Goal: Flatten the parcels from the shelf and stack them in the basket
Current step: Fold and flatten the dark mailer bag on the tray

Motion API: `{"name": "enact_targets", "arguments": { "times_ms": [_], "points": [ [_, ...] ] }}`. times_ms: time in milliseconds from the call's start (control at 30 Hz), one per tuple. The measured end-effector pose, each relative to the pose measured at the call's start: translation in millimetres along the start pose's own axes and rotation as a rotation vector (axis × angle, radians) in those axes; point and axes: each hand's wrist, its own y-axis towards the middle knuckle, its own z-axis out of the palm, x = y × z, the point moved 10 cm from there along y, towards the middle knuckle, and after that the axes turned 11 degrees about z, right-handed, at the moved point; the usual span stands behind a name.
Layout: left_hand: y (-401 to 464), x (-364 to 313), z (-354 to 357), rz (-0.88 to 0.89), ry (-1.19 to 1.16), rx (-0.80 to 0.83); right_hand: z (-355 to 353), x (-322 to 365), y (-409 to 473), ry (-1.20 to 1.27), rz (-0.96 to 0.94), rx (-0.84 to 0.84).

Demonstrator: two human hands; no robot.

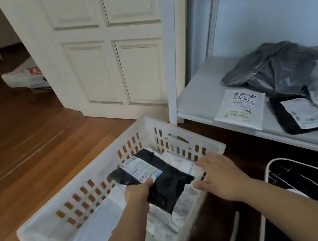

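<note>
My left hand (138,192) grips a black parcel (162,186) with a white label by its near edge, holding it over the white slotted basket (105,180) on the floor. Several white parcels (178,164) lie in the basket beneath it. My right hand (219,173) hovers with fingers spread over the basket's right rim, just right of the black parcel and not touching it. On the grey shelf (201,94) at the right lie a large grey parcel (274,64), a white parcel (239,107) with handwriting, and a small black parcel (300,113) with a label.
A white panelled door (108,46) stands open behind the basket. Wooden floor (25,138) stretches to the left, with a white bag (24,75) near the doorway. A dark marbled object with a white rim (313,181) sits low at the right, under the shelf.
</note>
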Motion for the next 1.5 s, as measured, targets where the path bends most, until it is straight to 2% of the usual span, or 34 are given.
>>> {"name": "enact_targets", "arguments": {
  "times_ms": [67, 200, 267, 333, 400, 467, 500, 533, 567, 633, 667, 700, 800, 1000, 1133, 1200, 1333, 1400, 1500],
  "points": [
    [19, 22, -7, -0.039, 0.094, -0.057, 19, 6, 15, -0.181, -0.06, 0.07],
    [35, 68, 12, -0.137, 0.192, 0.053, 46, 12, 38, -0.309, -0.067, 0.192],
    [35, 87, 21, -0.163, 0.373, 0.116, 59, 16, 45, -0.308, -0.067, 0.214],
    [35, 96, 18, -0.148, 0.675, 0.106, 68, 16, 48, -0.274, -0.07, 0.167],
    [33, 79, 9, -0.017, 1.029, 0.018, 69, 16, 48, -0.236, -0.077, 0.066],
    [25, 44, 16, 0.263, 1.358, -0.075, 69, 16, 47, -0.237, -0.088, 0.025],
    [21, 36, 30, 0.402, 1.499, -0.029, 69, 16, 47, -0.248, -0.092, 0.029],
    [20, 40, 46, 0.49, 1.591, 0.089, 71, 15, 47, -0.259, -0.092, 0.038],
    [21, 52, 58, 0.513, 1.592, 0.241, 71, 14, 48, -0.264, -0.092, 0.047],
    [19, 83, 69, 0.412, 1.451, 0.524, 73, 15, 48, -0.268, -0.104, 0.054],
    [18, 96, 71, 0.375, 1.396, 0.609, 73, 16, 48, -0.263, -0.109, 0.056],
    [17, 106, 72, 0.365, 1.396, 0.666, 73, 16, 48, -0.258, -0.11, 0.063],
    [15, 121, 70, 0.424, 1.594, 0.763, 73, 16, 47, -0.267, -0.106, 0.072],
    [21, 123, 74, 0.436, 1.884, 0.699, 73, 16, 49, -0.3, -0.102, 0.047],
    [26, 112, 75, 0.282, 1.933, 0.728, 73, 15, 50, -0.291, -0.103, 0.044],
    [27, 97, 81, 0.264, 1.959, 0.74, 72, 15, 50, -0.246, -0.107, 0.069],
    [6, 32, 115, 0.514, 2.113, 0.694, 65, 3, 45, -0.097, -0.084, 0.152],
    [-13, -6, 133, 0.652, 2.005, 0.628, 42, -14, 42, -0.062, -0.039, 0.055],
    [-42, -64, 157, 0.817, 1.736, 0.523, -8, -57, 28, -0.111, 0.052, -0.185]
  ]
}}
